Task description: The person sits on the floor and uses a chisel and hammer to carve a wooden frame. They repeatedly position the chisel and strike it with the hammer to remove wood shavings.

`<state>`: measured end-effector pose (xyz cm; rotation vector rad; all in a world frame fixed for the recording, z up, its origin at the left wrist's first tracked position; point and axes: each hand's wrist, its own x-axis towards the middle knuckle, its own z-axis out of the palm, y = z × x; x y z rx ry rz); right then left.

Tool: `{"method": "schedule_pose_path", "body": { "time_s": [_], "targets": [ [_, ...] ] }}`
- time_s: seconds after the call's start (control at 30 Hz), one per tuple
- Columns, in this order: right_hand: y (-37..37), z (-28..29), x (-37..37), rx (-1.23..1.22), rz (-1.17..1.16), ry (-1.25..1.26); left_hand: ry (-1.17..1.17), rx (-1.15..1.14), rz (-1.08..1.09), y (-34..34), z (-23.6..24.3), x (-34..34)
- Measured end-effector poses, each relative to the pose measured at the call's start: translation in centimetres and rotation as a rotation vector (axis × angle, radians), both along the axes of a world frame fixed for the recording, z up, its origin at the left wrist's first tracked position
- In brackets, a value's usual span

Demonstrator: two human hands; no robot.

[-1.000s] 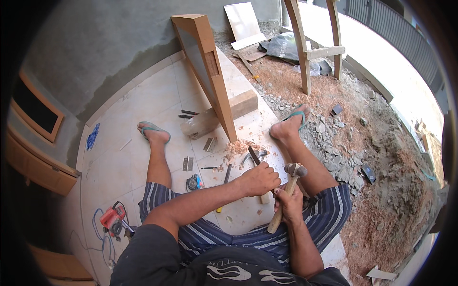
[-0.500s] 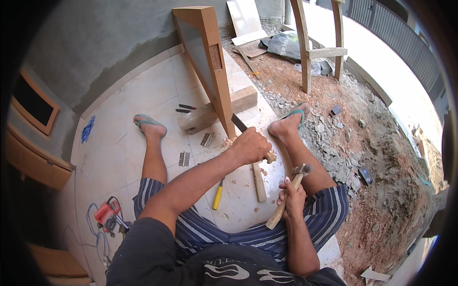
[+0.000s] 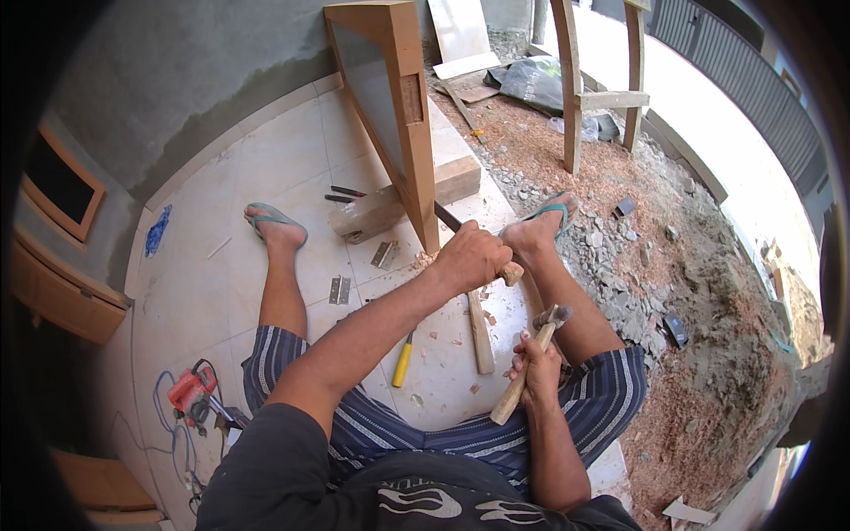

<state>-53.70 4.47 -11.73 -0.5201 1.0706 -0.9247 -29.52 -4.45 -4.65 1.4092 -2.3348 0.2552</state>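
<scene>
My left hand (image 3: 472, 257) is closed around a chisel, its wooden handle end (image 3: 511, 273) sticking out past the fist. The chisel's blade (image 3: 447, 216) lies against the edge of a wood-framed glass panel (image 3: 414, 159), which stands on its side with a recess cut higher up that edge. Pale shavings (image 3: 423, 260) are gathered at the panel's lower corner. Above my right thigh, my right hand (image 3: 541, 372) grips a hammer (image 3: 512, 396) by its wooden handle, with the metal head up. Fingers partly hide the handle.
A timber block (image 3: 365, 218) props the panel. Two metal hinges (image 3: 339, 290), a yellow-handled tool (image 3: 403, 363) and a wooden stick (image 3: 481, 334) lie on the tiles. A red power tool (image 3: 192, 388) with a cord sits at left. Rubble (image 3: 611, 257) and a wooden stand (image 3: 569, 97) are at right.
My left hand has shifted slightly up and right, and more of the chisel's handle end shows. The hammer stays nearly where it was. The whole view has tilted a little.
</scene>
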Motion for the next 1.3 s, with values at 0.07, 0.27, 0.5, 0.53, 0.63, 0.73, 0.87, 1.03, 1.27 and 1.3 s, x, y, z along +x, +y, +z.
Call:
{"method": "schedule_pose_path", "body": {
  "time_s": [0.07, 0.27, 0.5, 0.53, 0.63, 0.73, 0.87, 1.03, 1.27, 1.3],
  "targets": [
    [-0.05, -0.24, -0.11, 0.000, 0.005, 0.008, 0.036, 0.001, -0.005, -0.12, 0.03, 0.05],
    [-0.08, -0.33, -0.01, 0.004, 0.013, 0.005, 0.059, 0.026, -0.006, -0.21, 0.01, 0.26],
    [0.02, -0.03, 0.14, 0.010, 0.024, 0.019, 0.071, 0.006, -0.001, -0.40, -0.01, 0.26],
    [0.02, -0.03, 0.13, 0.009, 0.025, 0.019, 0.068, 0.033, 0.004, -0.39, 0.16, 0.21],
    [0.05, -0.04, 0.17, 0.008, 0.031, 0.018, 0.069, 0.063, 0.011, -0.27, 0.52, 0.14],
    [0.05, -0.11, 0.21, 0.004, 0.038, 0.018, 0.075, 0.051, 0.013, -0.22, 0.61, 0.08],
    [0.01, -0.39, 0.20, 0.003, 0.040, 0.029, 0.062, 0.052, 0.019, -0.31, 0.53, 0.15],
    [0.07, -0.17, 0.25, 0.001, 0.044, 0.030, 0.085, 0.035, 0.014, -0.32, 0.31, 0.20],
    [0.05, -0.16, 0.28, 0.004, 0.044, 0.028, 0.082, 0.043, 0.017, -0.38, 0.49, 0.06],
    [0.07, -0.18, 0.30, 0.005, 0.046, 0.026, 0.080, 0.040, 0.017, -0.40, 0.43, 0.13]
  ]
}}
